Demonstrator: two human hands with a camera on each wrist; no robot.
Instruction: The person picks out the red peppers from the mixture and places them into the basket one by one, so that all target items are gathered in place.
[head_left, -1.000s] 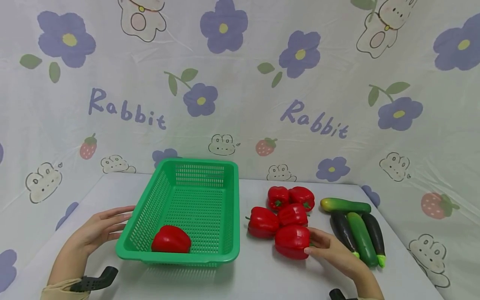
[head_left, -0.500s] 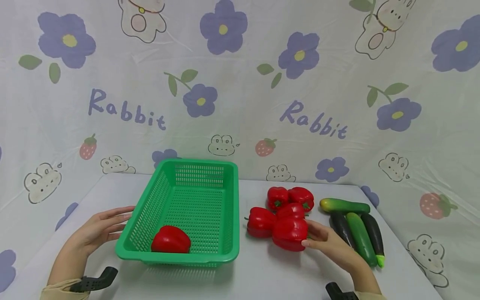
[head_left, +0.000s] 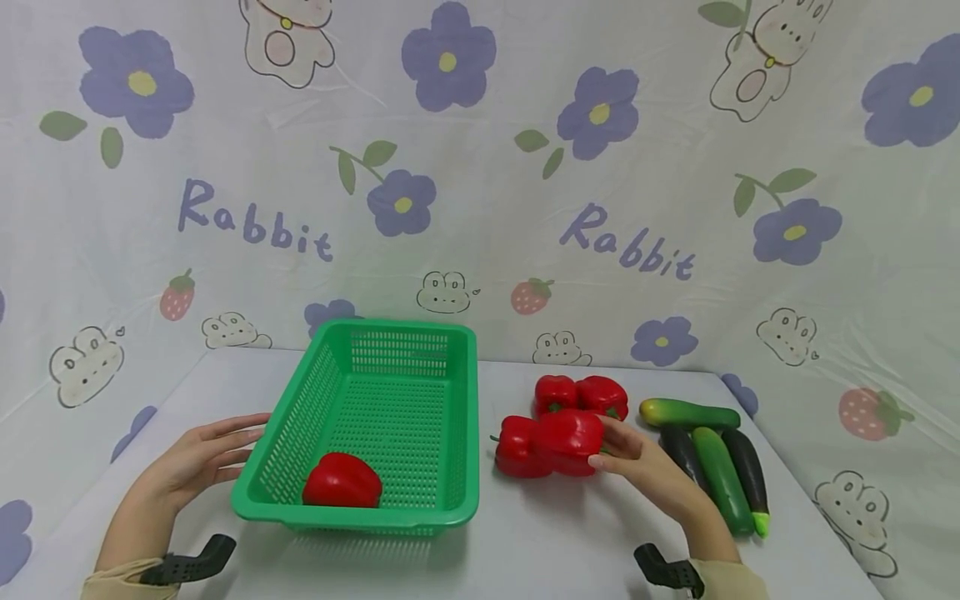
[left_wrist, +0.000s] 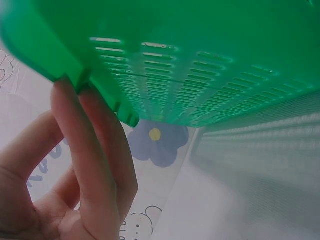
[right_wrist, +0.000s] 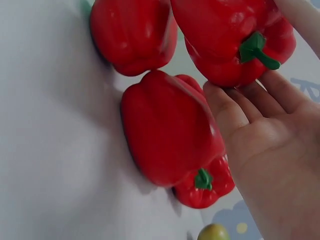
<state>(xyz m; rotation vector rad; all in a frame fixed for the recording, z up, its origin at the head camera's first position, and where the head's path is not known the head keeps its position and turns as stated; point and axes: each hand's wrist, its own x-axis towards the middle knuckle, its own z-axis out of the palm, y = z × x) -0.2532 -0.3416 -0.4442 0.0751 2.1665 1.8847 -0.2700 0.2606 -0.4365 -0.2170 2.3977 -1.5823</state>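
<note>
My right hand (head_left: 651, 473) holds a red bell pepper (head_left: 568, 440) between thumb and fingers, raised over the other peppers. In the right wrist view the held pepper (right_wrist: 220, 35) shows its green stem, and another bell pepper (right_wrist: 167, 130) lies below it on the table. My left hand (head_left: 197, 462) is at the left side of a green plastic basket (head_left: 470, 425). Its fingertips touch the underside of the rim in the left wrist view, fingers (left_wrist: 82, 150) fairly straight. One red bell pepper (head_left: 342, 481) lies inside the basket, near corner.
Behind and beside the held pepper lie more red bell peppers (head_left: 557, 393), one partly hidden. Right of my right hand are a yellow-tipped green cucumber (head_left: 690, 411), a green zucchini (head_left: 722, 479) and two dark eggplants (head_left: 746, 471). A patterned cloth (head_left: 480, 250) hangs behind the white table.
My right hand has lifted the bell pepper and carried it up and to the left, over its neighbours. The left hand and the basket have stayed in place.
</note>
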